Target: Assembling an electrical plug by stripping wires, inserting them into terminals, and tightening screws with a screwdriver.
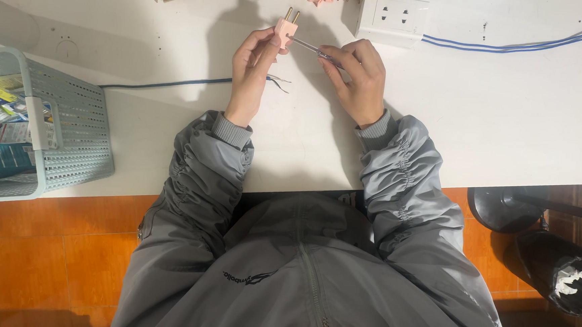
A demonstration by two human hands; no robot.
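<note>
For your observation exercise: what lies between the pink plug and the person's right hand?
In the head view, a slim screwdriver spans from the right hand to the pink plug, held by the left hand.

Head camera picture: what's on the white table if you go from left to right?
Blue-green basket → blue cable → left hand → pink plug → screwdriver → right hand → white socket box → blue-and-white wires.

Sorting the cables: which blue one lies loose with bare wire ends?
The dark blue cable left of the left hand; its stripped end shows. The paired blue wires run into the white socket box.
</note>
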